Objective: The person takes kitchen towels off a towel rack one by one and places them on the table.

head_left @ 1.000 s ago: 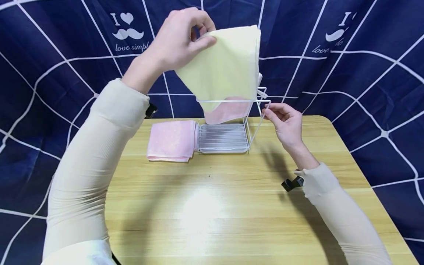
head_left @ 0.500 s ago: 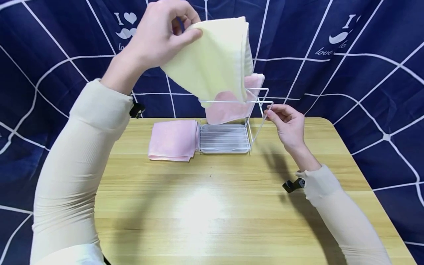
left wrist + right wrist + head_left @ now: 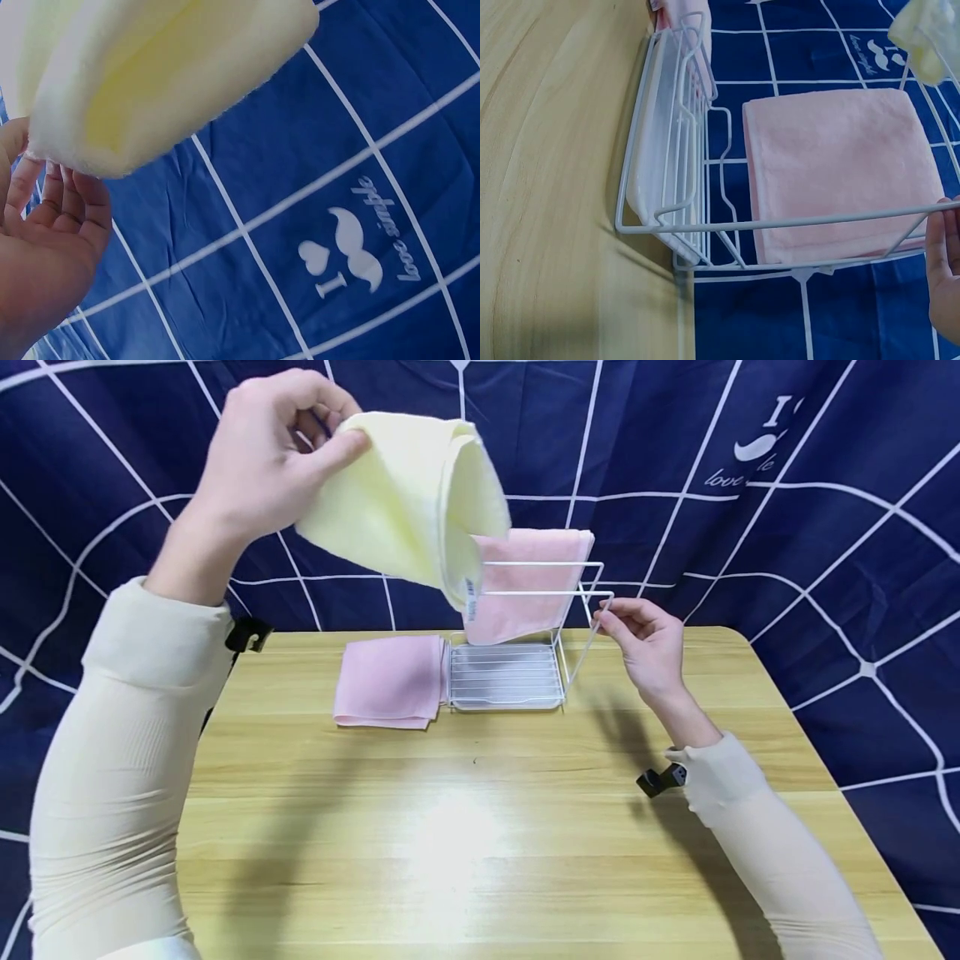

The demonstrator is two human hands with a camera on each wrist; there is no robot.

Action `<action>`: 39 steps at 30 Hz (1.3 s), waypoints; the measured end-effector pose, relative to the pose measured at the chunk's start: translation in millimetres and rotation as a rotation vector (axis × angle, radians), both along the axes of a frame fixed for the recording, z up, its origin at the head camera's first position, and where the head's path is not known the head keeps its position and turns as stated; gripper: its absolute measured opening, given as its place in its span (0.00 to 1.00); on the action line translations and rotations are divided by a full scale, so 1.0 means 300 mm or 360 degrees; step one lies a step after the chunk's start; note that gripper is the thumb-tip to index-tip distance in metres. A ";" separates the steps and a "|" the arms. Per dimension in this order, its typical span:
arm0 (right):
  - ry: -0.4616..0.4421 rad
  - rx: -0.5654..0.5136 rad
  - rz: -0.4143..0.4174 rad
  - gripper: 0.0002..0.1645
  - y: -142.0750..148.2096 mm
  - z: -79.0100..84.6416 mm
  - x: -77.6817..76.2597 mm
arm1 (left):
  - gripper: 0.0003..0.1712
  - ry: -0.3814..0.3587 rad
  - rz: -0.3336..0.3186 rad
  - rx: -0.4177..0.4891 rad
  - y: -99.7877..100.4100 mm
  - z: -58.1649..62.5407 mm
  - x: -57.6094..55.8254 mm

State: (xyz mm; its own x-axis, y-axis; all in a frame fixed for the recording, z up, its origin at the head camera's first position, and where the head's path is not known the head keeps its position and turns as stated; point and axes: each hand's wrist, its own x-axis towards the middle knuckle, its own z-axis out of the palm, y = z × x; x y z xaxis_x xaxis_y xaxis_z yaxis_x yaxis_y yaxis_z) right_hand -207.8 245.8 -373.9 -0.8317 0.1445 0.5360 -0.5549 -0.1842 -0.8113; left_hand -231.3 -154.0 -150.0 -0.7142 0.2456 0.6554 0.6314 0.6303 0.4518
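A navy curtain [image 3: 540, 452] with white grid lines fills the background. In front of it is a light wooden surface [image 3: 585, 860].

Near its far edge stands a white wire rack [image 3: 802, 222]. The upper part holds a folded pink towel [image 3: 840, 169], upright, behind two rails in the head view and rising above them. Below it, a pale tray [image 3: 646, 157] sits in the base among the wires.

A yellow cloth [image 3: 390, 502] is raised in the air to the upper left of the rack. Half a second ago it overlapped the rack's upper rails far more; it has moved left, its free side has curled into a loop, and more of the pink towel shows. The cloth's long axis slopes from upper left down to lower right, with the free end pointing right, toward the rack.

A second, folded pink cloth [image 3: 388, 681] lies just beside the rack, on its left.

The left hand [image 3: 262, 468] has its grip clasped on the yellow cloth's upper left corner, thumb toward the viewer. The right hand [image 3: 652, 643], in the same place as before, pinches the rack's upper right corner in its grip.

Smallest is a printed label [image 3: 471, 600] at the yellow cloth's lower edge.
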 end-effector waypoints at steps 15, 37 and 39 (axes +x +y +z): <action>0.0000 0.0012 -0.0022 0.12 0.010 0.003 0.001 | 0.06 -0.0043 0.0158 -0.0014 -0.150 -0.073 0.047; -0.0036 0.0019 -0.0053 0.13 -0.002 -0.002 0.001 | 0.07 -0.0184 0.0225 -0.0156 -0.329 -0.288 0.116; -0.0037 0.0019 -0.0054 0.14 -0.002 -0.002 0.000 | 0.06 -0.0211 0.0230 -0.0164 -0.344 -0.310 0.119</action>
